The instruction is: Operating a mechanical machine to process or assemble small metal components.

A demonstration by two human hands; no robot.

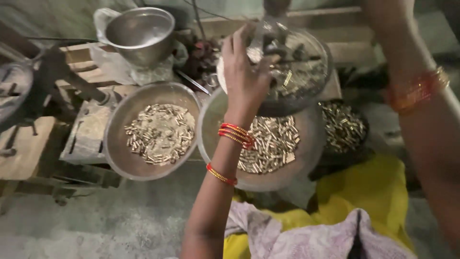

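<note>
Left hand: the left hand is raised over the upper dish, fingers spread loosely and its grip open, fingertips touching the dark metal fitting that stands above that dish; red and gold bangles sit on the wrist and further down the forearm.
Right hand: the right forearm comes in along the right edge with a red and gold bangle on it; the hand itself is cut off at the top of the view, so I cannot tell how its grip stands.
Upper dish: a shallow round metal dish holding a scatter of small brass pieces, set above and partly over the middle bowl.
Middle bowl: a wide metal bowl just below the left wrist, with a heap of small brass tubes in it.
Left bowl: another wide metal bowl beside it, rims nearly touching, also holding brass tubes.
Dark pile: more brass pieces lie to the right, partly under the upper dish.
Behind: a steel pot stands on wooden boards at the back left.
Foreground: yellow cloth and pale patterned fabric across the person's lap.
</note>
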